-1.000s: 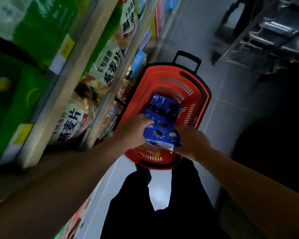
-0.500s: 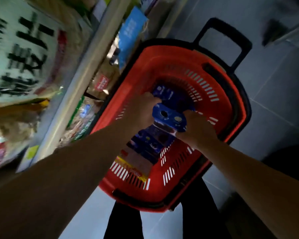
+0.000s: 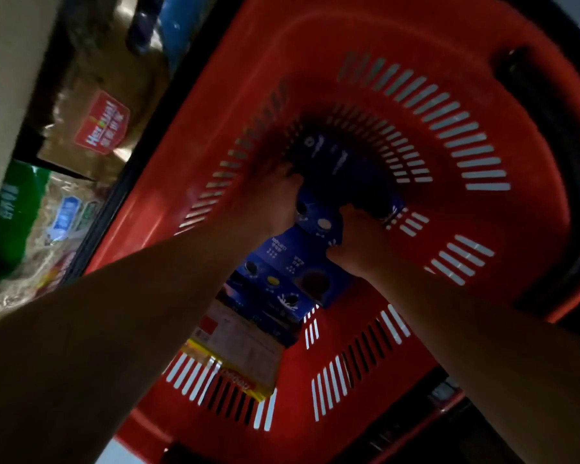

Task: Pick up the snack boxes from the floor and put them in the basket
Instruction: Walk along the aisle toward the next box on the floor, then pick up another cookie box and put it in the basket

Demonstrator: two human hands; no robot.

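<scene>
Basket (image 3: 399,61): red moulded plastic, rounded rim, walls pierced with rows of narrow slots, black trim along the outer edge; fills most of the view.
Held box (image 3: 318,216): blue printed snack carton, flat and rectangular, glossy card with round cookie images; down inside the basket, gripped from 2 sides.
Left hand (image 3: 275,202): reaching deep into the basket, fingers wrapped onto the left edge of the held box; fingertips blurred.
Right hand (image 3: 359,242): inside the basket, thumb and fingers curled around the right end of the held box.
Lower blue box (image 3: 282,276): similar blue carton with white print and dark round images, lying on the basket floor just below the held box.
Far blue box (image 3: 335,162): another dark blue carton deeper in the basket, beyond the held one, in shadow.
Yellow-edged box (image 3: 238,356): flat carton, pale printed face, red patch, yellow side; lying near the basket's near wall.
Shelf (image 3: 10,61): pale edge at left, beside the basket.
Bags (image 3: 91,128): crinkled brown packet with red shield label, plus green and clear packets beneath.
</scene>
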